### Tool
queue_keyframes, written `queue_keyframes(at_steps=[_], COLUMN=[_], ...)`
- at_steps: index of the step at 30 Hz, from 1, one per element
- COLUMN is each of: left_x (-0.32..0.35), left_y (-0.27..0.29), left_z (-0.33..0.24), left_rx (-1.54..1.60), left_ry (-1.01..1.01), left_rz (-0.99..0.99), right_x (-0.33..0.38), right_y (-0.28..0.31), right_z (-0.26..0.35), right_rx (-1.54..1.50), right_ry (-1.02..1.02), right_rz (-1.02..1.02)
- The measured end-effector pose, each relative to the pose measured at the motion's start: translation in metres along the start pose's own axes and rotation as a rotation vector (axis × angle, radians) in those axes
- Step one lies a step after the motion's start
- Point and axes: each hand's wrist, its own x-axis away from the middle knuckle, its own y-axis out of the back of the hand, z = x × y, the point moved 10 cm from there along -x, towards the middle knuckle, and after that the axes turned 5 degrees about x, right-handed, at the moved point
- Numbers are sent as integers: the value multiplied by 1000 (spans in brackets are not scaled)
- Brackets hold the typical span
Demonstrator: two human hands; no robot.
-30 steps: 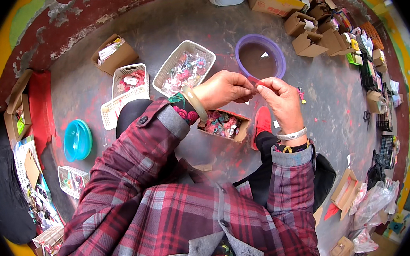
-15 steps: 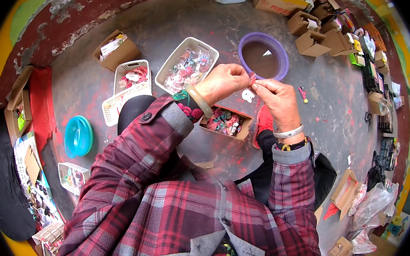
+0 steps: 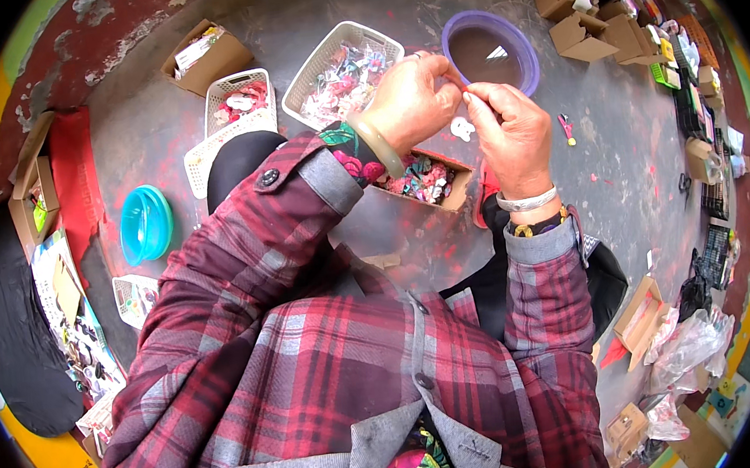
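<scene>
My left hand (image 3: pixel 415 104), with a pale bangle at its wrist, is closed in a pinch. Its fingertips nearly meet those of my right hand (image 3: pixel 514 137), which wears a silver bracelet and is pinched too. Between them shows a small red piece (image 3: pixel 461 86), mostly covered by the fingers; its exact kind cannot be made out. Under the hands sits an open cardboard box (image 3: pixel 459 193) of mixed red, pink and green bits. A white flat cut-out shape (image 3: pixel 462 128) lies on the floor beyond the right hand's fingers.
Past my hands stand a white basket (image 3: pixel 295 91) of wrapped pieces and a purple basin (image 3: pixel 530 51) of dark water. Smaller white baskets (image 3: pixel 199 165), a cardboard box (image 3: pixel 222 65) and teal bowls (image 3: pixel 144 226) are leftward. Boxes (image 3: pixel 583 37) line the right; pink scissors (image 3: pixel 567 130) lie nearer.
Both hands have risen slightly in the picture. My left hand has turned, covering more of the red piece. The whole view has shifted a little, with the floor items staying in place.
</scene>
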Motion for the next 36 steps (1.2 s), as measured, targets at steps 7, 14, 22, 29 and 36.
queue_keyframes(at_steps=[7, 14, 22, 29, 36], left_x=[4, 4, 5, 6, 6], left_y=[2, 27, 39, 35, 39], left_z=[-9, 7, 8, 12, 12], left_rx=[-112, -306, -350, -246, -259], left_ry=[-195, -85, -67, -29, -44], left_rz=[34, 19, 34, 70, 63], right_x=[3, 17, 120, 231, 266], right_y=[-3, -21, -179, -279, -316], right_z=[-16, -60, -144, -273, -305], right_rx=[-34, -167, 240, 610, 714], right_ry=[-73, -270, -267, -303, -290], right_rz=[-1, 31, 869, 1201, 1440])
